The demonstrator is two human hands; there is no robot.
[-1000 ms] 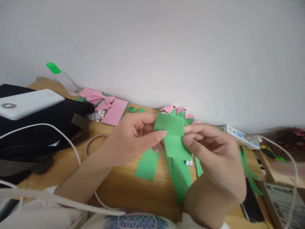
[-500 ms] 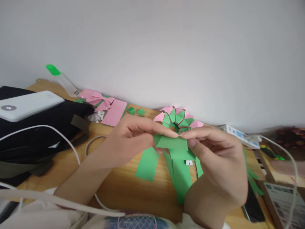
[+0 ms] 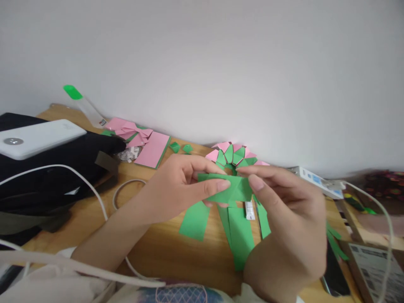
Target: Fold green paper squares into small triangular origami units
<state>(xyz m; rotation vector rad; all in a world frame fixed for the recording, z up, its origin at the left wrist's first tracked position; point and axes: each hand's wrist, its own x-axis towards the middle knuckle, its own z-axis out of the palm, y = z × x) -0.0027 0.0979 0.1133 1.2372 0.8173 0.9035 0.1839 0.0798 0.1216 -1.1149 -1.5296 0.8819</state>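
Observation:
Between my two hands is a folded piece of green paper (image 3: 235,190), held up over the desk. My left hand (image 3: 176,187) pinches its left part, thumb flat on the front and fingers behind. My right hand (image 3: 285,206) grips the right end between thumb and forefinger. Beyond the hands stands a ring of folded pink and green paper pieces (image 3: 238,155), its near side partly hidden. Below lie flat green paper strips (image 3: 241,237), another green strip (image 3: 195,222) to the left, and a small white tube (image 3: 249,210).
At left, a white power bank (image 3: 41,139) rests on a black bag (image 3: 78,168). Pink paper (image 3: 153,149) and two small green folded pieces (image 3: 187,148) lie near the wall. A power strip (image 3: 318,183), a phone (image 3: 336,269) and a white cable (image 3: 75,172) are around.
The green paper has been turned and its front now shows slanted fold lines. My left thumb has moved onto its front, and the fingertips have come apart from the top edge.

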